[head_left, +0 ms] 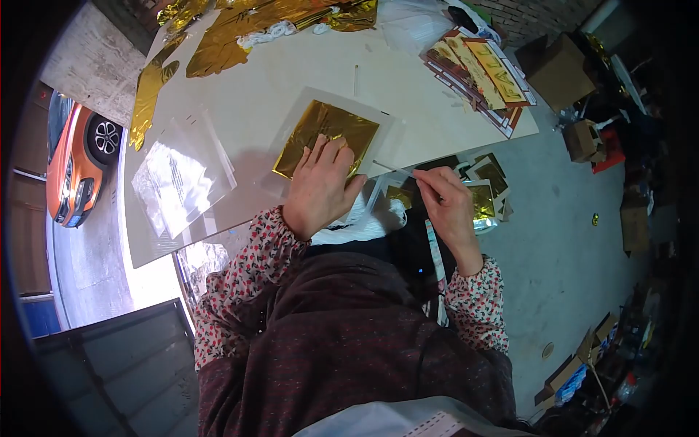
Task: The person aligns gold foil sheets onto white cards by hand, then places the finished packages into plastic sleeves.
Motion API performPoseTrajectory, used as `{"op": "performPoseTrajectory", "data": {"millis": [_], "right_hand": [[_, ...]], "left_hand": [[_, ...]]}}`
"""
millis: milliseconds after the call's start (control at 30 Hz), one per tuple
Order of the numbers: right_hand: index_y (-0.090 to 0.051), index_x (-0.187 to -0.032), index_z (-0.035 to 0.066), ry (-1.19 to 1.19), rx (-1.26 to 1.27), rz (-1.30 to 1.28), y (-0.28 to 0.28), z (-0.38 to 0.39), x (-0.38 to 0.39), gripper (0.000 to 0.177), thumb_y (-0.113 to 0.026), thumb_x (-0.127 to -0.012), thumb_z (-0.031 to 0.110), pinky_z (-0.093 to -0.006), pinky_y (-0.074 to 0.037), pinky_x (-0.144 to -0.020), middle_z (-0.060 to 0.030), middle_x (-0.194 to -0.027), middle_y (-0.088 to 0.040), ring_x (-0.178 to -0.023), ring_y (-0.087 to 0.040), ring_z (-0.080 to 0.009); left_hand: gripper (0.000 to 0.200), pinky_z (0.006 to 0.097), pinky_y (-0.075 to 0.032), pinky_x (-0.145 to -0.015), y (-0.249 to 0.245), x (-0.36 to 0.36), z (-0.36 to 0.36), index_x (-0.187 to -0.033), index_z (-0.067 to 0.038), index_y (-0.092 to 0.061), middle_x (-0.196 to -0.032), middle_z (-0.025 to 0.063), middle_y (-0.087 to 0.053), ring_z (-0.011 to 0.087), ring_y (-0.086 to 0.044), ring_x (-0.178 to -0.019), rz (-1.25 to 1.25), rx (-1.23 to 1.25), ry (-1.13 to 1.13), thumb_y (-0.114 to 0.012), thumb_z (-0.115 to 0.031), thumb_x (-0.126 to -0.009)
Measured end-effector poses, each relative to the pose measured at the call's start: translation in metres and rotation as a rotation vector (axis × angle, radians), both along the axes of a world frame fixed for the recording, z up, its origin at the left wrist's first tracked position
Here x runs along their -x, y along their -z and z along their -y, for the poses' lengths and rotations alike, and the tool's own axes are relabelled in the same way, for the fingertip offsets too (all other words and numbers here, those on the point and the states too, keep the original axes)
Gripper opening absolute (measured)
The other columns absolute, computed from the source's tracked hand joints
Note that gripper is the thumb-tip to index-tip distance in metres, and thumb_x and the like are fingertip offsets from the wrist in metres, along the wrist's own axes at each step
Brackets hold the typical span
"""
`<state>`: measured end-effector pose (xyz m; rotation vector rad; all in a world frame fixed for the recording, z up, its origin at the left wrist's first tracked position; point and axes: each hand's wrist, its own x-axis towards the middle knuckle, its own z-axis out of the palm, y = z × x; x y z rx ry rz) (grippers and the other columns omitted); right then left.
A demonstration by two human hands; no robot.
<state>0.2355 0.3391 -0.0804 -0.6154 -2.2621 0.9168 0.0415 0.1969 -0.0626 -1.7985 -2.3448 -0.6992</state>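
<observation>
A folded gold foil sheet (328, 125) lies in a clear plastic sleeve (386, 131) near the table's front edge. My left hand (320, 178) rests on the foil's lower part, its fingers spread and lying flat. To the right, past the table edge, my right hand (445, 204) pinches one end of a thin strip (393, 168), which stretches from the fingertips toward the sleeve. Whether the strip is joined to the sleeve cannot be made out. Left of the foil lies a stack of clear plastic sleeves (178, 182).
Gold foil (226, 40) covers the table's far left, with white string bundles (273, 33) on it. Printed cards (484, 76) lie at the back right. Foil packets (486, 189) sit below the right edge. Cardboard boxes (562, 76) stand on the floor.
</observation>
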Motion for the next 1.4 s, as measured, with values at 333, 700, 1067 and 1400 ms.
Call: {"op": "performPoseTrajectory", "data": {"millis": [333,700,1067,1400], "right_hand": [[-0.070,-0.101,0.002,0.170,-0.286,0.021,0.004,-0.008,0.031,0.016,-0.068,-0.086,0.000,-0.0360,-0.052,-0.064,-0.0109,-0.088,-0.065,-0.072,-0.065,-0.0283],[-0.062,-0.102,0.004,0.058,-0.281,-0.037,0.010,-0.027,0.083,0.020,-0.070,-0.083,0.004,-0.0391,-0.050,-0.074,-0.0095,-0.089,-0.065,-0.086,-0.062,-0.0290],[-0.071,-0.105,0.002,0.077,-0.417,-0.052,0.024,-0.015,0.076,0.023,-0.072,-0.083,0.010,-0.0448,-0.043,-0.102,-0.0159,-0.127,-0.060,-0.122,-0.052,-0.0374],[-0.067,-0.115,0.005,0.030,-0.418,0.061,0.020,-0.012,0.080,0.042,-0.076,-0.084,0.031,-0.0489,-0.037,-0.106,-0.0214,-0.138,-0.049,-0.133,-0.041,-0.0413]], "left_hand": [[0.020,0.0506,-0.044,-0.102,0.008,-0.001,0.003,-0.096,0.000,-0.058,-0.123,0.0190,-0.059,0.0418,-0.052,-0.123,0.005,-0.059,0.009,-0.067,-0.014,-0.085],[0.025,0.0566,-0.039,-0.105,0.015,-0.001,0.006,-0.099,0.000,-0.058,-0.127,0.0203,-0.056,0.0442,-0.049,-0.127,-0.002,-0.083,0.026,-0.066,-0.019,-0.086],[0.026,0.0567,-0.039,-0.106,0.016,0.000,0.007,-0.097,0.000,-0.058,-0.128,0.0203,-0.057,0.0445,-0.048,-0.128,0.022,-0.103,-0.006,-0.068,-0.020,-0.084],[0.023,0.0541,-0.037,-0.108,0.015,0.005,0.013,-0.094,-0.002,-0.058,-0.129,0.0205,-0.057,0.0432,-0.048,-0.130,0.035,-0.092,-0.050,-0.069,-0.018,-0.084]]}}
